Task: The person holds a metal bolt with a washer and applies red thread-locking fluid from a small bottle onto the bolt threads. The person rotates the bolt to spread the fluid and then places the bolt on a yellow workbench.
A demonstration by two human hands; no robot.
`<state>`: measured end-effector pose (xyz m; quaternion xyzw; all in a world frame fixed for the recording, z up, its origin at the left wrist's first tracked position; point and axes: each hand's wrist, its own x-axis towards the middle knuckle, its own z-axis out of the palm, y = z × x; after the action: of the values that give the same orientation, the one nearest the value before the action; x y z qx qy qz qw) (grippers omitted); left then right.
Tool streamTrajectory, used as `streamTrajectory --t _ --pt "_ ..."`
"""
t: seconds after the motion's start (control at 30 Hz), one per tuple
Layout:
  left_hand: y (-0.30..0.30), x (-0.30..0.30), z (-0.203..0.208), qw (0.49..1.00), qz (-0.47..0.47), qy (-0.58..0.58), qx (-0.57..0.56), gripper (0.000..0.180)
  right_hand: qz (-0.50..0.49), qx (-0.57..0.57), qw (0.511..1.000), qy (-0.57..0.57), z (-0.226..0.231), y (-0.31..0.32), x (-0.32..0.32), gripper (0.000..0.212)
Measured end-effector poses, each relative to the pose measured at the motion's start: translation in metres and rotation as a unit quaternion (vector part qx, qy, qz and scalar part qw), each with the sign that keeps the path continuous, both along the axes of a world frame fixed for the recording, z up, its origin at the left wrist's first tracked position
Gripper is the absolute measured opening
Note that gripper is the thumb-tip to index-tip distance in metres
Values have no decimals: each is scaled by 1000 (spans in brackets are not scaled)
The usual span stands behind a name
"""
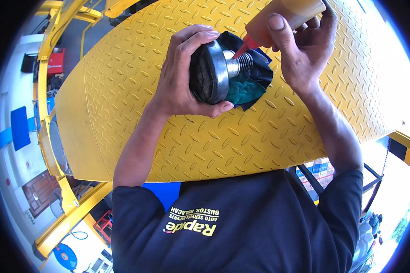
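Here, left hand [174,75] cups disc [210,73], right hand [305,63] tilts bottle [294,11].

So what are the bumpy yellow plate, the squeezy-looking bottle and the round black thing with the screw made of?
Yellow plate: probably painted metal; it's glossy with raised ridges.
Bottle: likely plastic; it looks slightly see-through.
Round black thing: rubber or plastic, I can't tell; its rim is smooth and shiny.
Screw: metal, judging by its silvery shine.

At the left fingers [192,41]: black disc [222,75], silver ridged stud [233,68]. Within the right fingers [280,31]: orange bottle [259,25], red nozzle [243,48]. Between both: green cloth [247,90]. Beneath all: yellow plate [241,141], raised lozenge pattern.
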<state>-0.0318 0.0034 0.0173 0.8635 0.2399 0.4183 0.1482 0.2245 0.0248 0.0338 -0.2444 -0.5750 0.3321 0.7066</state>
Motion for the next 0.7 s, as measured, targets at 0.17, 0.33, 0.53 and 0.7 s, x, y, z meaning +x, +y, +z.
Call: streamTrajectory --t 0.17,0.33,0.53,0.7 --pt "-2 -3 5 999 -17 40 0 127 0 60 998 -27 -10 10 7 97" --pt "-2 -13 9 996 -31 77 -15 130 31 -24 999 32 2 -5 -1 97" --pt "-6 -15 15 990 31 131 48 127 18 -64 998 19 7 -10 2 98" --pt "-8 -4 17 996 49 70 27 126 22 -65 997 25 7 -10 2 98"
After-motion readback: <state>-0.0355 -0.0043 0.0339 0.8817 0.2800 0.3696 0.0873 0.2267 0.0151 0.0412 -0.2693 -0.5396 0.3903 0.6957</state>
